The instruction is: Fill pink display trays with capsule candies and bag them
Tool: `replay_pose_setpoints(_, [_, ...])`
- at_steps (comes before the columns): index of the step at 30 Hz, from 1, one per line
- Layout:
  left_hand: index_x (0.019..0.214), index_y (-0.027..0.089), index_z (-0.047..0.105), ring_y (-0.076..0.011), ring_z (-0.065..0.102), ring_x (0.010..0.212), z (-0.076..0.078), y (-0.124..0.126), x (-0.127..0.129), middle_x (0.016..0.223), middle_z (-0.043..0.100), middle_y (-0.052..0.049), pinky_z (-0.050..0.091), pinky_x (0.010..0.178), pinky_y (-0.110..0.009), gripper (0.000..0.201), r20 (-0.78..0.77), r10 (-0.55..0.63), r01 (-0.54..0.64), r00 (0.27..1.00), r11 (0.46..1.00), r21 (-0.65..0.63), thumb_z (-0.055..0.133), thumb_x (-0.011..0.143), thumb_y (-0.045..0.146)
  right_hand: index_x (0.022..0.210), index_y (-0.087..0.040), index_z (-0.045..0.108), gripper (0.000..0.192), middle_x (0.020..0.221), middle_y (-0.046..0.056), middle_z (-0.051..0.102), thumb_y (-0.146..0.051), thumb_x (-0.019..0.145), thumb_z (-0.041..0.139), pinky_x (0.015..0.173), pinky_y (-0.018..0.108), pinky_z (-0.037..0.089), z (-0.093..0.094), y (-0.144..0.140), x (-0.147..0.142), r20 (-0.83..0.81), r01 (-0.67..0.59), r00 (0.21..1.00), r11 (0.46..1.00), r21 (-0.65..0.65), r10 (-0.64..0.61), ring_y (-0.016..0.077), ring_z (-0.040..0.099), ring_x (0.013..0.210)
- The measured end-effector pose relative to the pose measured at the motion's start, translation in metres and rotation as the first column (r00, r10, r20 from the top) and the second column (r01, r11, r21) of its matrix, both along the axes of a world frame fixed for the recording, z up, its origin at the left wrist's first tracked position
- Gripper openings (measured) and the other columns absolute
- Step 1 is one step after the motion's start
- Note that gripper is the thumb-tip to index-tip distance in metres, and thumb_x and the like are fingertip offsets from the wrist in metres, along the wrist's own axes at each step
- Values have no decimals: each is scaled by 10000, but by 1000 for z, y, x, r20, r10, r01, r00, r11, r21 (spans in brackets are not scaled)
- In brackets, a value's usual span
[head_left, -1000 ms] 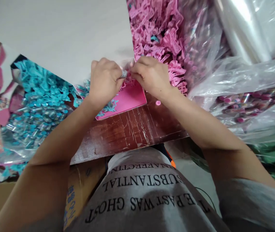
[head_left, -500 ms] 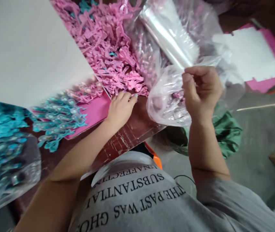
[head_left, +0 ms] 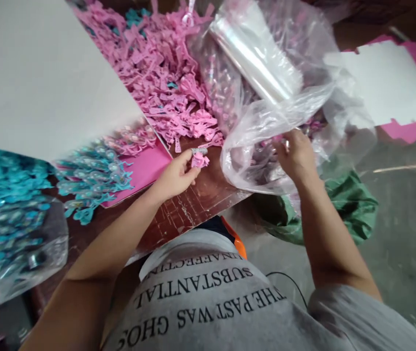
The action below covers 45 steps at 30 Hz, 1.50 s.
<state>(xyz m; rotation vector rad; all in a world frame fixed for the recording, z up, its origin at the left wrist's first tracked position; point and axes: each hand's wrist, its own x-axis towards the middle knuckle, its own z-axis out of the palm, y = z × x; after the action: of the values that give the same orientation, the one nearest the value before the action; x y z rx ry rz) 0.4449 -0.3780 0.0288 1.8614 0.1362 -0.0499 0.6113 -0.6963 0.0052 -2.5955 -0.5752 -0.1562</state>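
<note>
My left hand (head_left: 179, 176) is closed, thumb and fingers pinching a small pink plastic piece (head_left: 200, 160) above the brown table. Just beyond it lies a heap of pink plastic pieces (head_left: 164, 73), with a few teal ones among them. My right hand (head_left: 297, 153) reaches into the mouth of a clear plastic bag (head_left: 235, 163) that holds small pink and shiny pieces. Its fingertips are partly hidden and blurred, so I cannot tell what they grip. A stack of clear film bags (head_left: 255, 53) lies on top of the plastic bag.
A large white board (head_left: 47, 73) covers the left. Beside it, teal wrapped pieces (head_left: 90, 178) rest on a pink card (head_left: 149, 163). More teal pieces (head_left: 6, 229) lie in clear plastic at far left. White card (head_left: 383, 80) and green cloth (head_left: 354, 204) are right.
My left hand has drawn back slightly from the pink heap and now holds a pink piece. My right hand has moved down from the film bags into the plastic bag's mouth.
</note>
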Motion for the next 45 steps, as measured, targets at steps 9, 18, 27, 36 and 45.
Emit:
replay_pose_setpoints(9, [1072,238,657,-83,523,544,17,1,-54,937,748,-34,362,440,-222,352,-233,217,-288,948,896,-338,773,901,523,1497,-369,591,456,1178,100,733,-260,1054,593,869,474,656,46,71,-79,62,-655,746,714,248,663,272,746,1039])
replay_pose_setpoints(18, [928,254,789,-136,631,622,36,-5,-59,778,759,-11,518,586,-270,230,-121,16,-29,993,994,-102,735,975,474,1272,-329,711,216,1238,55,776,-303,1080,618,954,401,671,53,105,-83,26,-784,565,526,331,825,224,763,1118])
replay_pose_setpoints(27, [1039,233,792,-221,789,1055,21,-18,-63,1198,826,-63,629,927,-366,195,311,-67,-130,948,812,569,602,1081,242,1098,-193,765,361,973,95,793,-483,1106,551,744,350,607,43,110,-105,-215,-588,709,731,346,672,207,735,837])
replay_pose_setpoints(36, [1062,193,767,-181,781,954,9,-7,-51,1068,818,-45,606,840,-291,125,295,-90,-97,951,822,562,647,1060,231,1208,-211,747,663,1093,84,787,-809,987,563,643,283,535,44,66,-81,-549,-163,657,809,565,517,131,650,718])
replay_pose_setpoints(45, [984,192,769,-192,753,949,-1,-21,-57,1063,801,-72,590,845,-316,197,168,-15,-45,986,936,349,637,1048,323,896,-201,755,632,754,39,752,-700,1100,427,654,298,467,43,59,-91,-460,-346,750,875,337,474,149,659,644])
